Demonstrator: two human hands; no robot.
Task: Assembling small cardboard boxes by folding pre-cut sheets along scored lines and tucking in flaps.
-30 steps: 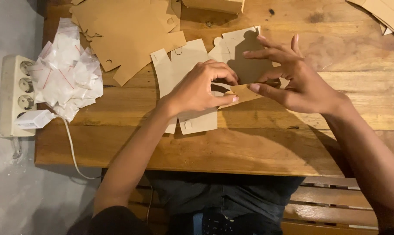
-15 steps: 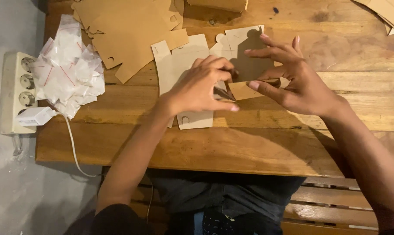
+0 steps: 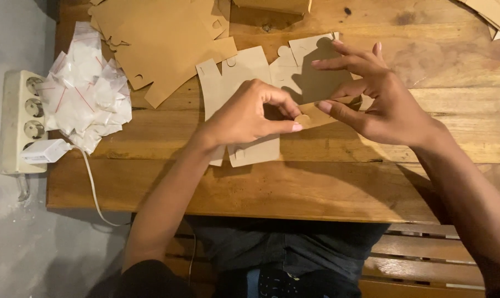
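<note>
- Cardboard cutout [image 3: 316,113] sat mid-frame, just above the table [image 3: 316,187], held betw. both hands; its long axis ran left-right, tilting up toward the right.
- Left hand [image 3: 250,116] pinched its round tab end w/ thumb & forefinger, coming from lower left.
- Right hand [image 3: 379,99] gripped the other end, upper fingers spread loose.
- Both equally near; flat cardboard sheets [image 3: 244,99] lay directly under.
</note>
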